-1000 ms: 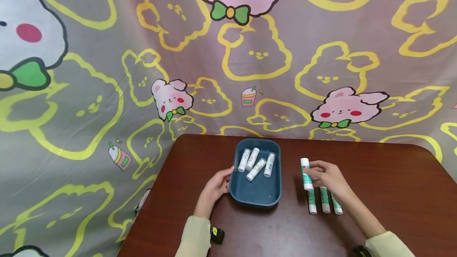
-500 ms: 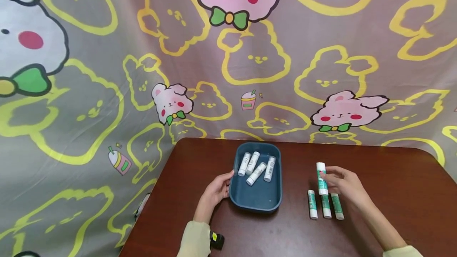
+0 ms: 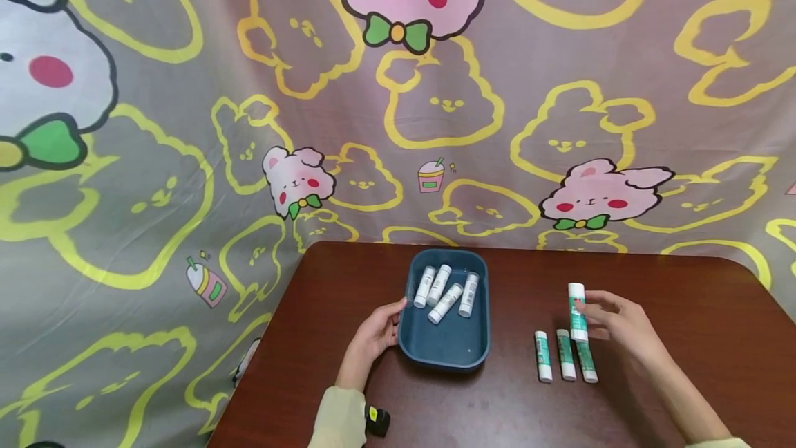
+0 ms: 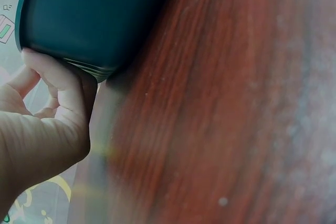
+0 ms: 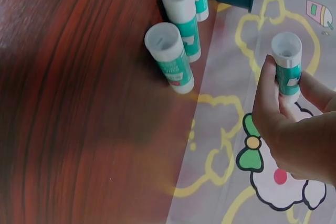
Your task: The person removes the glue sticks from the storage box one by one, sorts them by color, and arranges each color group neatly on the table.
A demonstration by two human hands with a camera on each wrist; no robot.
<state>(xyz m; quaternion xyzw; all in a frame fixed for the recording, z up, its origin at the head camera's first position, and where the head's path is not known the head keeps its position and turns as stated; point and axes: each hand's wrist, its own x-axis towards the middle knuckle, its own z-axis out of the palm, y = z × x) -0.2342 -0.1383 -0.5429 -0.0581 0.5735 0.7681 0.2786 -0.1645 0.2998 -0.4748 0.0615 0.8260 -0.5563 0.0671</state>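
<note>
My right hand (image 3: pixel 624 323) pinches a green-and-white glue stick (image 3: pixel 577 313) upright between thumb and fingers, above the table. Three similar glue sticks lie side by side below it: a left one (image 3: pixel 544 357), a middle one (image 3: pixel 566 355) and a right one (image 3: pixel 587 364), partly covered by the held stick. In the right wrist view the held glue stick (image 5: pixel 288 74) shows one end toward the camera. My left hand (image 3: pixel 376 330) grips the left side of a dark blue tray (image 3: pixel 444 358), thumb at the rim. Inside the tray lie several white tubes (image 3: pixel 446 303).
The brown wooden table (image 3: pixel 485 406) carries everything. Behind it and along its left side hangs a cartoon-printed cloth (image 3: pixel 367 109). A black wrist device (image 3: pixel 376 420) sits at my left cuff.
My right hand has moved to the right with the glue stick, from over the left lying stick to over the right one. The left hand stays at the tray.
</note>
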